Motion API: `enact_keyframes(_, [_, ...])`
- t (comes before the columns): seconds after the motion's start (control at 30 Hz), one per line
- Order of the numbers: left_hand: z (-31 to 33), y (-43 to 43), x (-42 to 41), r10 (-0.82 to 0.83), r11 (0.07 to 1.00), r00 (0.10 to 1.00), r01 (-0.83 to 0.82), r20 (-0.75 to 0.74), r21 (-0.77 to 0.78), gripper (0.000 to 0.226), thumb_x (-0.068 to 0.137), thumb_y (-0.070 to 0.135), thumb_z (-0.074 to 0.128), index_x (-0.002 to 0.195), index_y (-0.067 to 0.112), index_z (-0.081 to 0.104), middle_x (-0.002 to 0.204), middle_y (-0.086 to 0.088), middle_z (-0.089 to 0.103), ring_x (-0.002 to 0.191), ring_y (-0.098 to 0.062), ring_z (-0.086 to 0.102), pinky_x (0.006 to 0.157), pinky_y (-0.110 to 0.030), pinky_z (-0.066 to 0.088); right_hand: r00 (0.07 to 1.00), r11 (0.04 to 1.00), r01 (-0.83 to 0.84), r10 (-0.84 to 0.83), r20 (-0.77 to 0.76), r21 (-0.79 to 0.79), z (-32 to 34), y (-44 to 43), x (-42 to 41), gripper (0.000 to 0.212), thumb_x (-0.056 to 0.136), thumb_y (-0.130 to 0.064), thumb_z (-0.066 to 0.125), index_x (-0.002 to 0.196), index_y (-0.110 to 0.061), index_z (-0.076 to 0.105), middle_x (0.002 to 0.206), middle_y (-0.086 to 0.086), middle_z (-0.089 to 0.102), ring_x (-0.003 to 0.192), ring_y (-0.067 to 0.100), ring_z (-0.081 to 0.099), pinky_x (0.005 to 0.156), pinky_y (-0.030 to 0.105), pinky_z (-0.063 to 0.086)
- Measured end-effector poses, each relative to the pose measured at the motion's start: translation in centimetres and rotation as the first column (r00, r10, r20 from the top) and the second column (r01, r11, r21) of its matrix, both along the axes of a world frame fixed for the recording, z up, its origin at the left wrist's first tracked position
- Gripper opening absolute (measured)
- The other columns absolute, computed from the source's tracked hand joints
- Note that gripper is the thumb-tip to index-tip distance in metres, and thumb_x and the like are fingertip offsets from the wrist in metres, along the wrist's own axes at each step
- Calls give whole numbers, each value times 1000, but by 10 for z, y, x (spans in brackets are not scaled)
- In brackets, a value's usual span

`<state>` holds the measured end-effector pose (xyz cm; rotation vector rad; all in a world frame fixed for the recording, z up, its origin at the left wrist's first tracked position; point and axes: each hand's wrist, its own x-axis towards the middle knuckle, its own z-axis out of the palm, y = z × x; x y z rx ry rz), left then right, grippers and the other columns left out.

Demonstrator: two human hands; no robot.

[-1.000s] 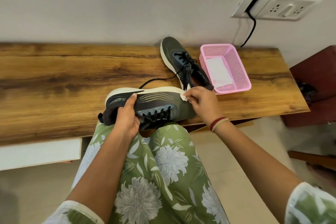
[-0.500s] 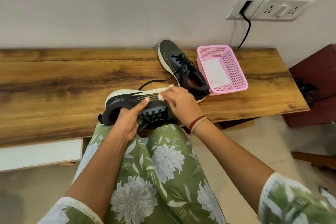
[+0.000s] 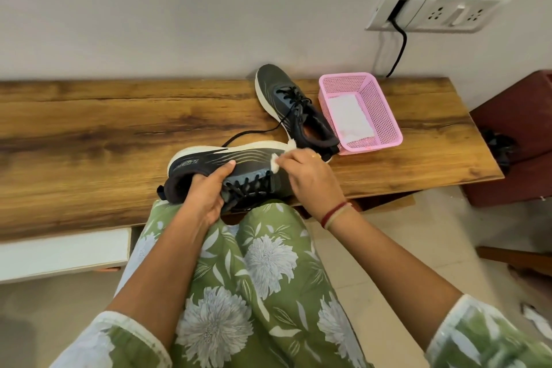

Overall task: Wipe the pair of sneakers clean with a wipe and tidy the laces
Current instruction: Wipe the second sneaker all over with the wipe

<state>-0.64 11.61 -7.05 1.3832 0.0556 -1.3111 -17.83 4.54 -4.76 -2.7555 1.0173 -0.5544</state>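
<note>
A dark grey sneaker [image 3: 209, 163] with a white sole lies on its side on my lap at the table's front edge, its black laces facing me. My left hand [image 3: 206, 193] grips it at the collar, thumb on its upper side. My right hand [image 3: 307, 172] pinches a small white wipe [image 3: 275, 161] against the sneaker's toe area, near the sole. The second sneaker [image 3: 291, 107] stands upright on the wooden table [image 3: 89, 134] behind, with one loose black lace trailing to the left.
A pink mesh basket [image 3: 385, 116] with white wipes inside stands right of the second sneaker. A wall socket panel [image 3: 439, 10] with a black cable is above it. A dark red seat [image 3: 519, 134] stands beyond the table's right end.
My right hand with the wipe went left along the sneaker's side and has come back right toward the toe. My left hand kept its grip at the collar.
</note>
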Motion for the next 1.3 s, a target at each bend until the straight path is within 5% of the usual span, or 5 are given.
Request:
enact_keyframes(0.27, [-3, -4, 3, -10, 1000, 1000, 10, 10, 1, 18, 87, 12, 65, 104, 9, 58, 67, -1, 72, 60, -14, 69, 54, -31, 58, 962, 998, -33, 17, -271, -56, -15, -20, -37, 22, 69, 2, 69, 90, -5, 69, 81, 10, 62, 73, 29, 59, 62, 36, 51])
enact_keyframes(0.73, [-6, -21, 8, -24, 989, 1000, 23, 6, 144, 42, 86, 15, 68, 123, 3, 51, 109, -18, 66, 77, -25, 66, 58, -36, 54, 963, 981, 192, -181, -200, 39, -32, -20, -48, 20, 64, 6, 73, 79, -7, 69, 79, 13, 62, 66, 31, 57, 56, 33, 50])
enact_keyframes(0.93, [-2, -38, 18, -51, 962, 998, 61, -45, 264, 46, 87, 19, 66, 128, 8, 48, 114, -15, 65, 80, -28, 66, 41, -36, 52, 942, 918, 262, -310, 126, 297, -20, 0, -52, 20, 79, 6, 62, 93, -6, 72, 87, 10, 63, 79, 20, 56, 71, 25, 42])
enact_keyframes(1.1, [12, -44, 18, -1, 937, 990, 51, -143, 346, 18, 99, 18, 48, 112, 6, 53, 121, -12, 59, 112, -28, 59, 82, -42, 48, 933, 870, 306, -355, 62, 386, -26, -19, -3, 22, 88, -3, 53, 102, -5, 69, 97, 12, 60, 89, 25, 57, 81, 31, 43])
enact_keyframes(1.3, [6, -51, 24, 47, 915, 981, 32, -187, 402, 16, 97, 19, 52, 101, 3, 52, 113, -12, 60, 79, -28, 59, 74, -38, 48, 952, 889, 304, -298, -73, 342, -38, -18, -5, 22, 87, -3, 52, 101, -3, 70, 94, 19, 58, 87, 36, 56, 76, 39, 45])
